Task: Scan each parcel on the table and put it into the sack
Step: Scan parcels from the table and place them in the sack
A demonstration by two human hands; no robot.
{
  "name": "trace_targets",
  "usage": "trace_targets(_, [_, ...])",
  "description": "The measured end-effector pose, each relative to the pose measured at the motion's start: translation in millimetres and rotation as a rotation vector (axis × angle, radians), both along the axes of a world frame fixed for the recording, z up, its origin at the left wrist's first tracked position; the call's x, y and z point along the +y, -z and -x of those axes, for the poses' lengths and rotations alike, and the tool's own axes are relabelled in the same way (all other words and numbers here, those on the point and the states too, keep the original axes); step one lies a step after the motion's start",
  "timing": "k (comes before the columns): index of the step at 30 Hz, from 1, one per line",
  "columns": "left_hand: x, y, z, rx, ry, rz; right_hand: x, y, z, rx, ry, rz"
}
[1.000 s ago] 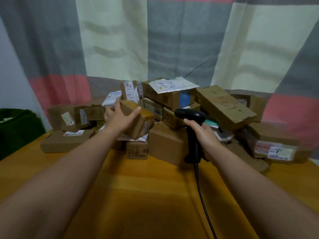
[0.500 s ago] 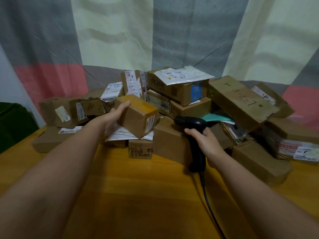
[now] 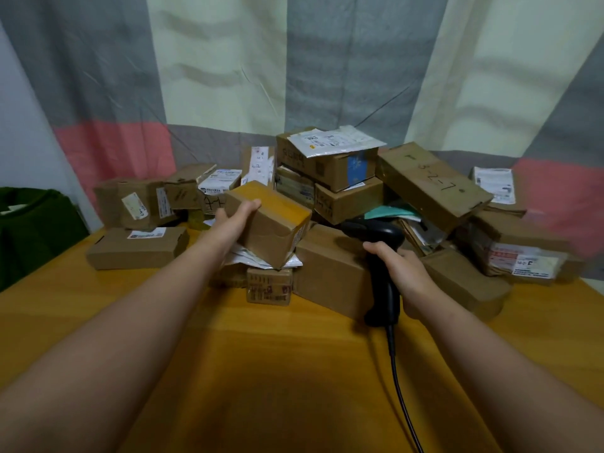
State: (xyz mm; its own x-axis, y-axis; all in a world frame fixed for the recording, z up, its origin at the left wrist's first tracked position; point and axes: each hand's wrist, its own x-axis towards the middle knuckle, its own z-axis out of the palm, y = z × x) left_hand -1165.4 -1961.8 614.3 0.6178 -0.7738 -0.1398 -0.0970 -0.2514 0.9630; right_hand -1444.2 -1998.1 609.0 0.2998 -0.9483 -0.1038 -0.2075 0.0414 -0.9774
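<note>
Just one parcel point(image 3: 271, 223) aloft, one scanner point(image 3: 384, 289)

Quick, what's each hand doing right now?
Left hand: closed, holding a small cardboard box lifted off the pile.
Right hand: closed around the black scanner.

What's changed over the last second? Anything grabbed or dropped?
The left hand shifted its grip on the box from over the top to the left end, and the box turned slightly above the pile. Nothing was let go. The right hand holds the scanner as before, and the pile looks unchanged.
</note>
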Motion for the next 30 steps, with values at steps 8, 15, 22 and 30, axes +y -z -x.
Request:
trace_targets(8, [93, -9, 65, -0.041, -0.01, 0.065, 82, -11, 51, 0.003, -0.017, 0.001])
trace_targets(15, [158, 19, 108, -0.03, 0.118, 0.141, 116, 1, 78, 0.61, 0.089, 0.32])
trace_targets(22, [200, 35, 114, -0.088, 0.221, 0.269, 164, 9, 52, -0.119, 0.049, 0.242])
trace_targets(30, [229, 44, 128, 0.105, 0.11, 0.445, 202, 34, 31, -0.475, 0.005, -0.032])
